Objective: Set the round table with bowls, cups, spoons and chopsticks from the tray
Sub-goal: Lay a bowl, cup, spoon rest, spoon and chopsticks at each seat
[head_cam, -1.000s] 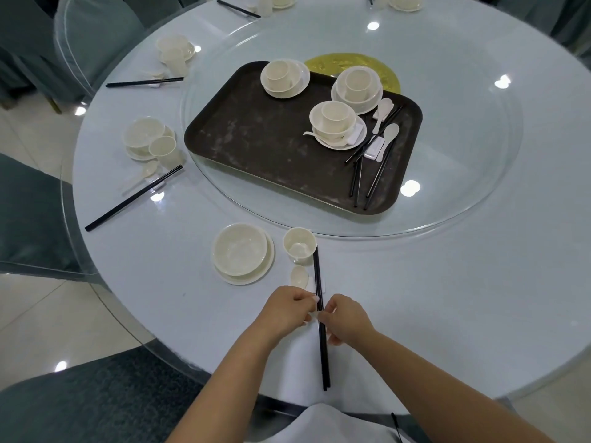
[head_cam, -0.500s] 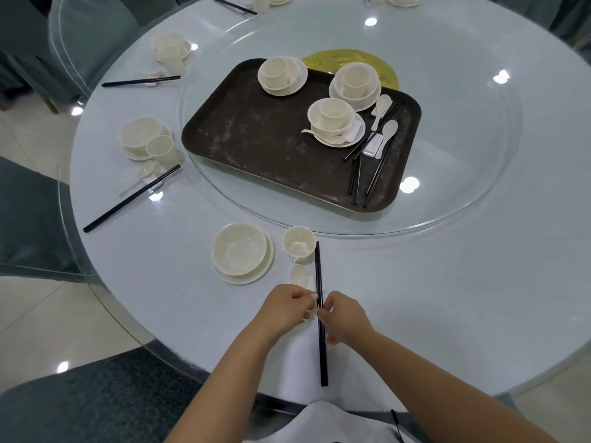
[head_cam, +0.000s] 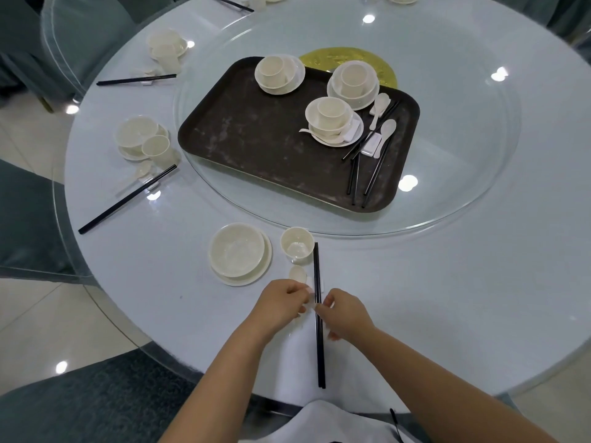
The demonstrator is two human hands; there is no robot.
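Head view: both hands meet at the near edge of the round table (head_cam: pixel 447 282). The left hand (head_cam: pixel 281 306) has its fingers curled in on the handle of a white spoon (head_cam: pixel 299 274), though the grip itself is half hidden. The right hand (head_cam: pixel 343 314) pinches the black chopsticks (head_cam: pixel 318 330), fingertips closed narrow on the pair. The chopsticks lie straight, pointing away from the person, resting across a small white rest (head_cam: pixel 315 280) just beside the spoon. Their far tips sit right next to a cup (head_cam: pixel 297 244); left of the cup stands a bowl (head_cam: pixel 237 254) on its saucer. Out on the glass turntable (head_cam: pixel 463 187) sits the dark tray (head_cam: pixel 256 139), holding three more bowl-and-cup stacks, spoons and chopsticks. Two finished settings lie along the table's left side.
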